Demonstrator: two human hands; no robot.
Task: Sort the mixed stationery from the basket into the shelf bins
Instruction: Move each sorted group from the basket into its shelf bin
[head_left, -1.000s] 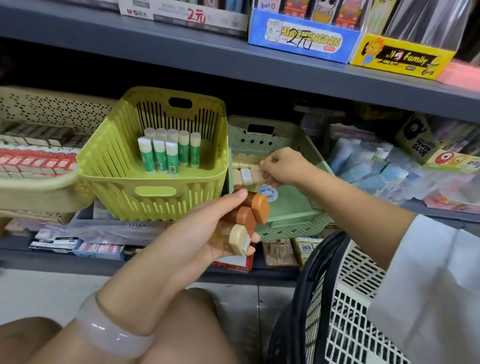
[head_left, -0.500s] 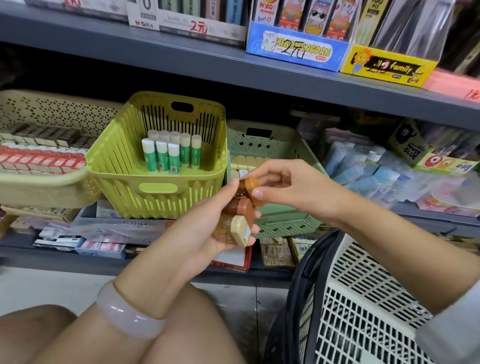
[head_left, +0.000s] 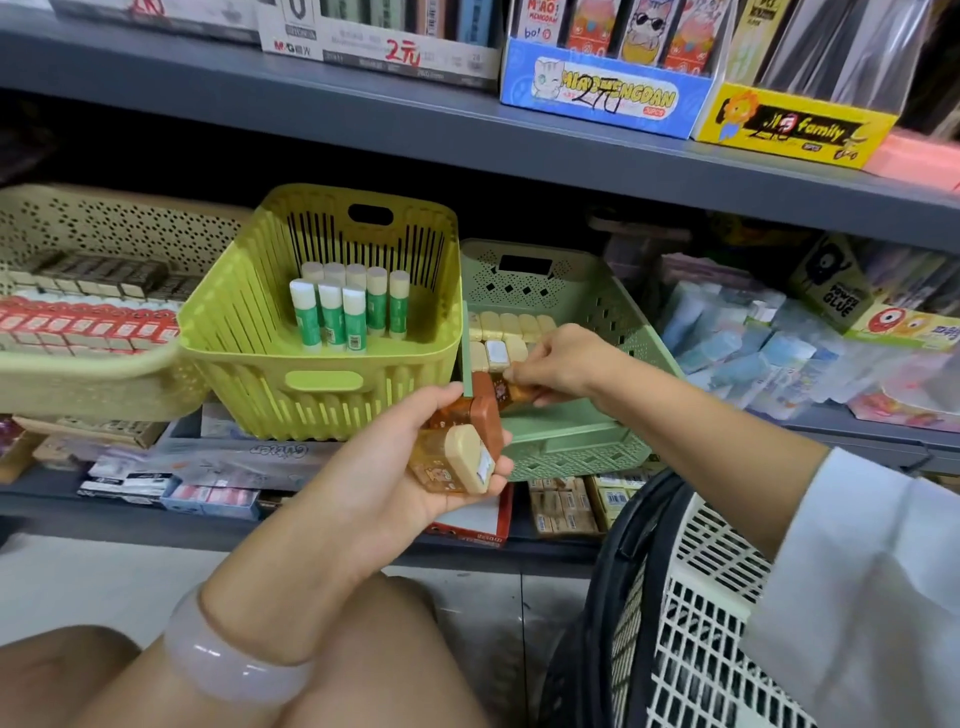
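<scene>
**Amber tubs going into the green bin, one by one**

So the left hand (head_left: 395, 467) is wrapped round a little stack of amber tubs (head_left: 457, 447), two as far as I can see, one with a brown cap and one with a cream cap facing the camera. It sits just in front of the green bin (head_left: 566, 431). The right hand (head_left: 561, 364) is pinching another tub (head_left: 511, 389) by its body, right at the bin's front-left corner, next to the cream-capped ones (head_left: 511, 332) already lined up inside. Hard to say if that tub is fully clear of the stack or not, the fingers cover the join.

Handling-wise I'd guess these are light, hard plastic, a bit slick on the clear sides, so nothing fragile but easy to fumble if you grab too many. Pinching across the short body near the cap looks like the safe spot. They're stubby and flat-ended, so they should stand up fine in rows.

Left of the green bin there's a lime bin (head_left: 322, 364) with green glue sticks (head_left: 345, 312) standing at the back, and left of that a beige bin (head_left: 88, 374) of small boxes. Right of the green bin is a pile of wrapped packs (head_left: 753, 343). Below and right of it, the white basket (head_left: 727, 623) sits on the floor. Grey shelf (head_left: 467, 140) above with display boxes. Looks like a stationery shop aisle.
</scene>
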